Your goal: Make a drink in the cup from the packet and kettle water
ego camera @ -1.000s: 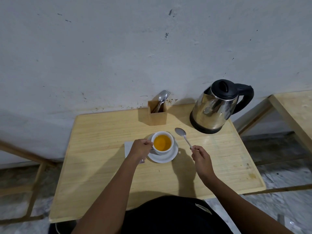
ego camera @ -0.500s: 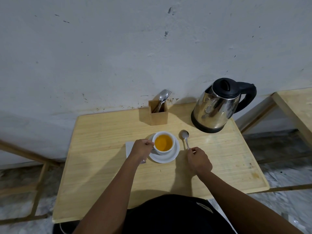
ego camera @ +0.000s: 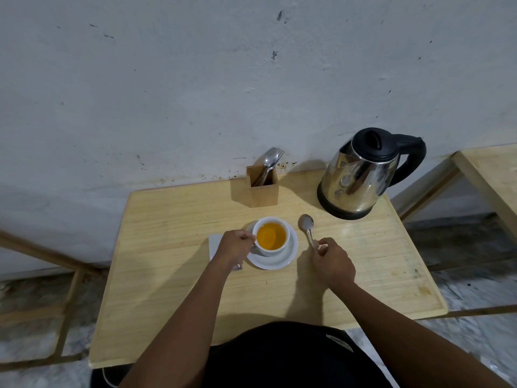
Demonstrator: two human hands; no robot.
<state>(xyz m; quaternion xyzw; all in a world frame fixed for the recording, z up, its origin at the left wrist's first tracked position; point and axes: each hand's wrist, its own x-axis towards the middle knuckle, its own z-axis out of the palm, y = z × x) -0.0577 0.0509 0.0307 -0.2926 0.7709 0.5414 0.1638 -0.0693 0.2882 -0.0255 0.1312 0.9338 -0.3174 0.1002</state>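
Note:
A white cup [ego camera: 272,247] filled with orange drink stands on a white saucer [ego camera: 282,260] in the middle of the wooden table [ego camera: 173,275]. My left hand [ego camera: 234,245] grips the cup's handle side. My right hand [ego camera: 331,261] holds the handle of a metal spoon [ego camera: 306,224] whose bowl rests on the table right of the saucer. A pale packet [ego camera: 214,243] lies partly hidden under my left hand. The steel kettle [ego camera: 361,177] with a black lid and handle stands at the back right.
A wooden cutlery holder [ego camera: 262,188] with a spoon and fork stands at the back by the wall [ego camera: 223,79]. Another wooden table [ego camera: 492,175] is at the right. The table's front edge meets my dark clothing.
My right hand lowered the spoon from the air down onto the table beside the saucer. My left hand stayed on the cup.

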